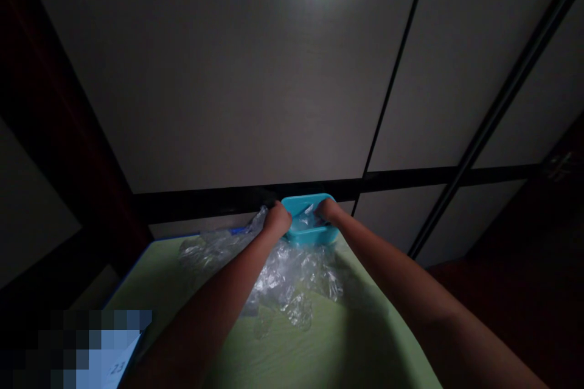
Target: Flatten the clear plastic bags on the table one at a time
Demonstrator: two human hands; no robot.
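Observation:
A turquoise plastic container (312, 236) stands at the far end of the green table, with crumpled clear plastic (305, 219) inside it. My left hand (278, 219) is closed at the container's left rim; its fingertips are partly hidden. Over the right rim, my right hand (327, 211) reaches in, its fingers bent down against the clear plastic. Dim light hides the ends of those fingers. A loose heap of thin clear plastic bags (278, 273) spreads across the tabletop in front of the container and to its left, beneath my left forearm.
The light green table (274, 358) has a blue edge. Right behind it rise pale cabinet panels (255, 85) with dark strips between them. A blurred-out bluish object (107, 355) is at the lower left. Dark reddish floor (483, 292) shows on the right.

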